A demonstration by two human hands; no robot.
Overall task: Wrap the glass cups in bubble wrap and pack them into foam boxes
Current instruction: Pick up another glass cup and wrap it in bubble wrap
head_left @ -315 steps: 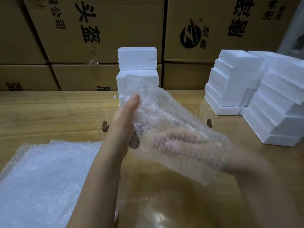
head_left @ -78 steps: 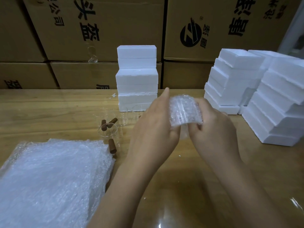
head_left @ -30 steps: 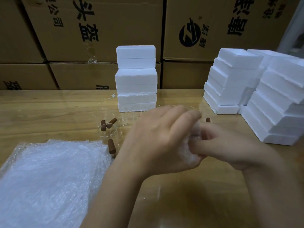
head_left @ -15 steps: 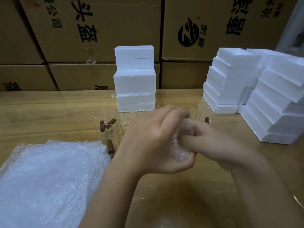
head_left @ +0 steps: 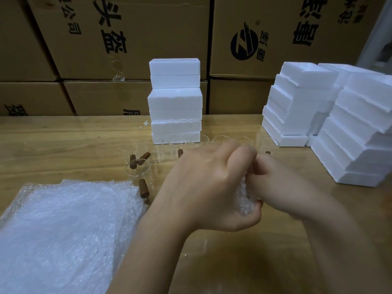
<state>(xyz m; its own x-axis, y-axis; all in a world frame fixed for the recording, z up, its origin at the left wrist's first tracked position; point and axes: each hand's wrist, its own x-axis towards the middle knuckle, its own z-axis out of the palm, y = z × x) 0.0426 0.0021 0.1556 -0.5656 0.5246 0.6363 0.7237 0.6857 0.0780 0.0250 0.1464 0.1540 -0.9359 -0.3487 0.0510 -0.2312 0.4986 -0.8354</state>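
Observation:
My left hand [head_left: 203,187] is curled around a bubble-wrapped glass cup [head_left: 245,198], of which only a strip of wrap shows between my palms. My right hand [head_left: 282,187] presses its fingers into the top of the bundle. Both hands hover over the wooden table [head_left: 63,145] near its middle. Several bare glass cups [head_left: 139,172] with brown cork handles stand in a row behind my hands. A stack of closed foam boxes [head_left: 175,100] rises at the back centre. A pile of bubble wrap sheets [head_left: 63,230] lies at the front left.
Stacks of open foam box halves [head_left: 297,102] and more foam pieces [head_left: 360,128] fill the right side of the table. Large cardboard cartons [head_left: 127,39] form a wall behind the table. A loose brown cork [head_left: 143,188] lies by the bubble wrap pile.
The loose sheet has been rolled tight around the cup. In the last second my hands closed over the bundle and lowered slightly, my right fingers pushing into its top end.

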